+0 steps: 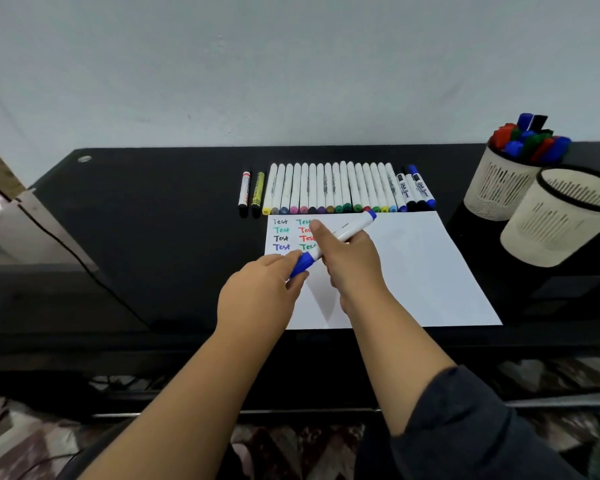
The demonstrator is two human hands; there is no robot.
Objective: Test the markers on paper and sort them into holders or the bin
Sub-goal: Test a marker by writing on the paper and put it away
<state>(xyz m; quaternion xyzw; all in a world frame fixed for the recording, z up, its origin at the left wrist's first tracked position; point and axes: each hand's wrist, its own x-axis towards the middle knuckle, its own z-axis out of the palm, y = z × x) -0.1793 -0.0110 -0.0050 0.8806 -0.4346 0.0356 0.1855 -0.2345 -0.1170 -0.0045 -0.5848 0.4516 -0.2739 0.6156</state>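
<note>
Head view: the blue marker point(340, 239) slants over the paper point(395, 271), right hand point(347, 258) gripping its barrel, left hand point(267, 289) pinching the near cap (probably uncapping).

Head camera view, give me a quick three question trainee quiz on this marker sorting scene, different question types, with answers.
1. True or false: the blue marker is held by both hands.
2. Which holder has markers in it? A. far holder B. near holder
3. Fill in: the word written repeatedly on the paper is ____.

Key:
1. True. The left hand pinches the cap end, the right hand grips the barrel.
2. A
3. Test
</note>
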